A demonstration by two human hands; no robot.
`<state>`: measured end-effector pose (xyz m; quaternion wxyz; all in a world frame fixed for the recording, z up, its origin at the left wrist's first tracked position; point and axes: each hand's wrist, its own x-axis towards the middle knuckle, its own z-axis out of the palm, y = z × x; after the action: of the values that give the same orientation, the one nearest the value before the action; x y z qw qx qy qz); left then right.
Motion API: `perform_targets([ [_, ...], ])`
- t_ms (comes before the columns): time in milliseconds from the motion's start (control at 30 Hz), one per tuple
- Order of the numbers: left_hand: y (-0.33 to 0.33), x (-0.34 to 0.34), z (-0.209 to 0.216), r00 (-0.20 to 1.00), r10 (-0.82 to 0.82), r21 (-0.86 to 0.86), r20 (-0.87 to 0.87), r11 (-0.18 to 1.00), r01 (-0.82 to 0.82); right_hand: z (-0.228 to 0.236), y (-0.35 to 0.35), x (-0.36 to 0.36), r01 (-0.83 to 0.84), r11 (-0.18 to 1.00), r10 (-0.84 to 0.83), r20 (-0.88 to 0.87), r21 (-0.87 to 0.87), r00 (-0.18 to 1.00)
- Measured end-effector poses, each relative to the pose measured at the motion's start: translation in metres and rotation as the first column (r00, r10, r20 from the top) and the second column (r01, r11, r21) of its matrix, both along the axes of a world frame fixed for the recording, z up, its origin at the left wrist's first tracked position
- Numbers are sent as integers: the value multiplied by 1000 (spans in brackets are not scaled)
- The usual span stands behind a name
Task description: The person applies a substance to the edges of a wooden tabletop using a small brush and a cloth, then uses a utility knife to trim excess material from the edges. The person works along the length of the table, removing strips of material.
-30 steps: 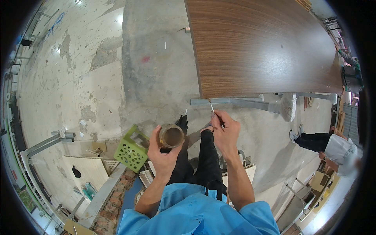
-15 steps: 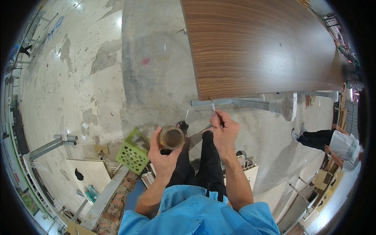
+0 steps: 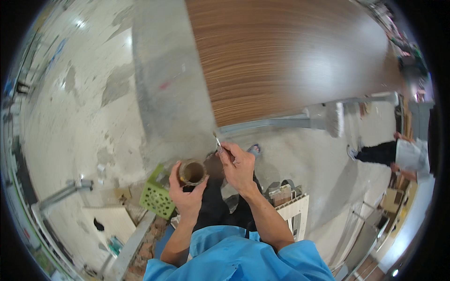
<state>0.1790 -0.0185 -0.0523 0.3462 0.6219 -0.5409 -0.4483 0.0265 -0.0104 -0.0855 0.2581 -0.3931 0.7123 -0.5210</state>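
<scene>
Both the left hand point(image 3: 187, 197) and the right hand point(image 3: 241, 169) are full. Left one's wrapped around a small open jar point(image 3: 192, 183), thumb and fingers on opposite sides, mouth facing up. Inside looks muddy brown, but I can't tell how much is in there. Right one's got a thin little brush point(image 3: 217, 140) pinched in the fingertips, bristles pointing away from the body, ahead and a bit right of the jar.

Just past the bristles is the near left corner of a big brown wood-grain board point(image 3: 281, 61), stretching off to the far right. The tip looks just shy of that corner, not on it, though from straight above I wouldn't swear to the height. A grey metal rail point(image 3: 267, 123) runs along under the near edge.

My read: this is touch-up on the board's edge or corner, caught between dabs, brush in the air. If so, the next move calls for a light, steady pinch, either bristles to the corner or back to the jar for a reload, with the jar kept level so nothing slops. Main risk imo is a drip or a stray smear on that shiny top.

Further out: green crate point(image 3: 157, 199) with holes, just left of the jar; broken brickwork point(image 3: 145, 239) near left; pale slatted panel point(image 3: 296, 213) near right. Someone in a white top point(image 3: 412, 157) is well off to the right, past the concrete floor point(image 3: 309, 168).
</scene>
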Motion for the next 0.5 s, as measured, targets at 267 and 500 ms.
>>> perform_targets([
  [267, 11, -59, 21, 970, -232, -152, -67, 964, 220, 39, 89, -167, 536, 838, -538, -307, -100, 785],
  [500, 31, -168, 19, 873, -396, -58, -284, 916, 396, 28, 133, -309, 637, 758, -640, -349, -139, 684],
])
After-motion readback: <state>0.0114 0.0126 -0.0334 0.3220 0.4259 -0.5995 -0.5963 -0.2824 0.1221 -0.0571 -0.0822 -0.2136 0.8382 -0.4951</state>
